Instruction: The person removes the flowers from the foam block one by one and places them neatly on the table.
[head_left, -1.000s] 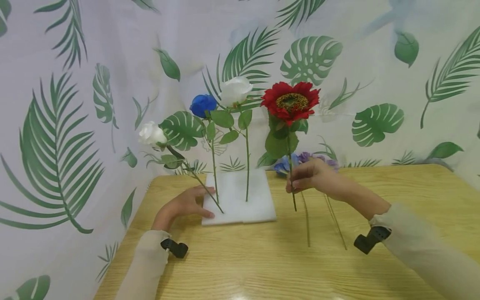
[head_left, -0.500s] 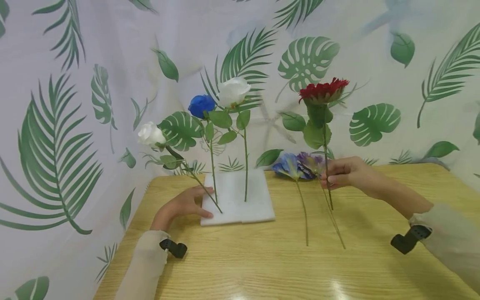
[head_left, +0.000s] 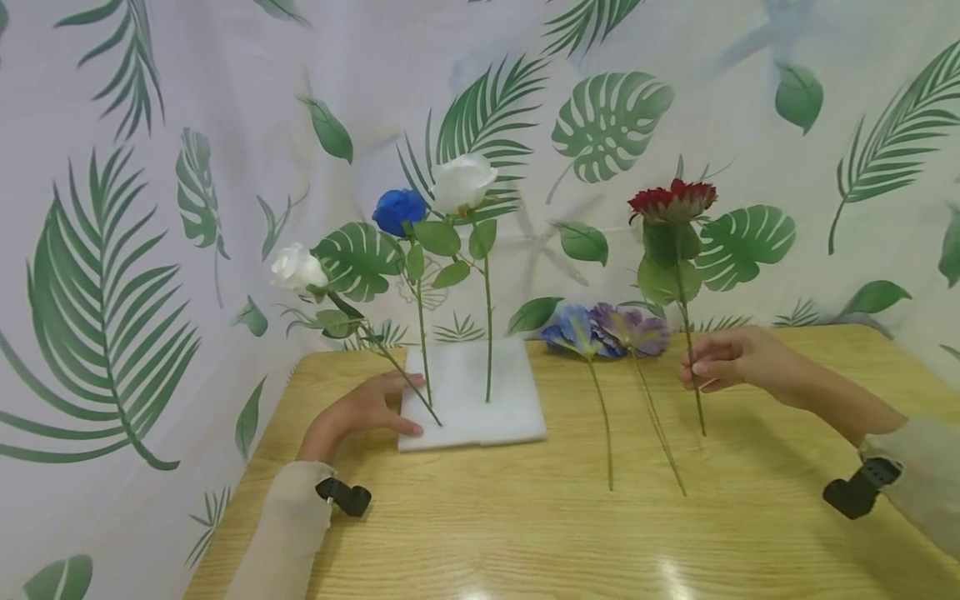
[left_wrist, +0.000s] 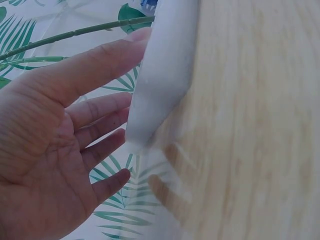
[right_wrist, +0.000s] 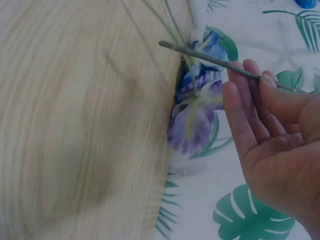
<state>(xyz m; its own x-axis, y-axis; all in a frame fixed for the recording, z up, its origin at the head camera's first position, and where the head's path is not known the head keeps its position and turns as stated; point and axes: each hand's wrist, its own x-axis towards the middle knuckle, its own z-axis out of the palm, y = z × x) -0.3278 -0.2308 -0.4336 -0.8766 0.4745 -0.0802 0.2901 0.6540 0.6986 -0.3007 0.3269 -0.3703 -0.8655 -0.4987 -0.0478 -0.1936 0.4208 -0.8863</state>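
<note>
a white cloth printed with green palm and monstera leaves hung behind a light wooden table [head_left: 525, 517]. one white foam block [head_left: 472, 400] lay flat on the table, with three flowers standing in it: two white roses, the first [head_left: 298, 268] leaning far left and the second [head_left: 462, 182] upright, and one blue rose [head_left: 397, 210] upright beside it. two more flowers lay flat on the table to the right of the block: a blue one [head_left: 572, 329] and a purple one [head_left: 633, 329], heads toward the cloth, stems side by side. that made six flowers in all, counting the one you held.

your right hand [head_left: 731, 360] pinched the thin green stem of a red flower [head_left: 672, 200] between thumb and curled fingers, holding it nearly upright above the table, right of the two lying flowers. its head was seen side-on, red petals over a green base, with broad green leaves just below. the stem's lower end hung just above the wood.

your left hand [head_left: 360, 410] lay flat on the table, fingers straight and spread, fingertips touching the left edge of the foam block, gripping nothing.
</note>
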